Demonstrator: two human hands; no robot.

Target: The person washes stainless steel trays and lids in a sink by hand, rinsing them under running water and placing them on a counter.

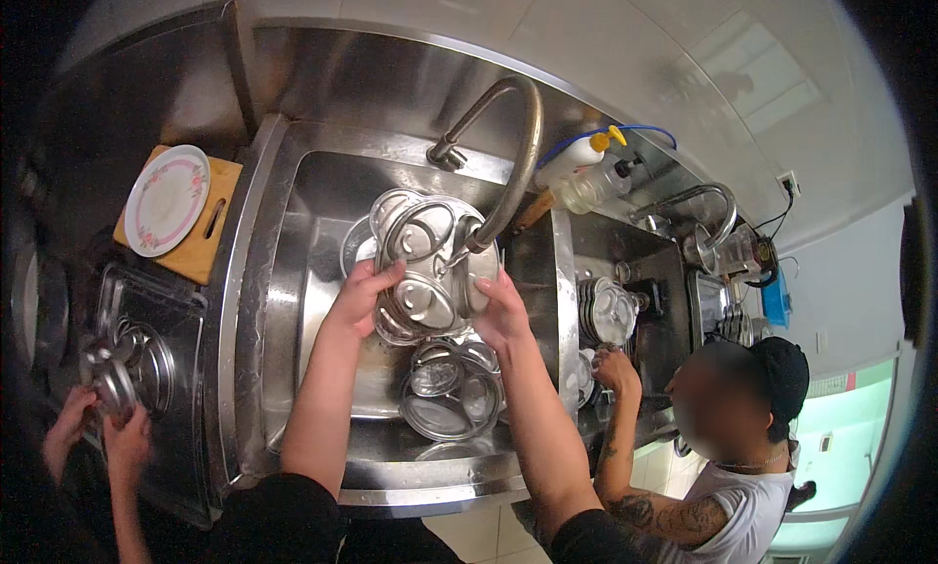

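Note:
My left hand [366, 300] grips the left edge of a stainless steel compartment plate [423, 300], which looks like one of a small stack. On its right edge is my right hand [504, 311]. Both thumbs lie over the rim. Water runs from the curved faucet [529, 124] onto the plate's upper right part. Below it in the sink basin [315, 197] rest more compartment plates [451, 395]. A round metal dish [355, 243] shows partly behind the held plate, its rest hidden.
At left, a floral plate [167, 201] lies on a wooden board [220, 212], near another person's hands [121, 432] holding metal dishes [113, 381]. Bottles [579, 164] stand behind the divider [564, 307]. At right, a person [740, 491] reaches into a second basin with stacked plates [608, 311].

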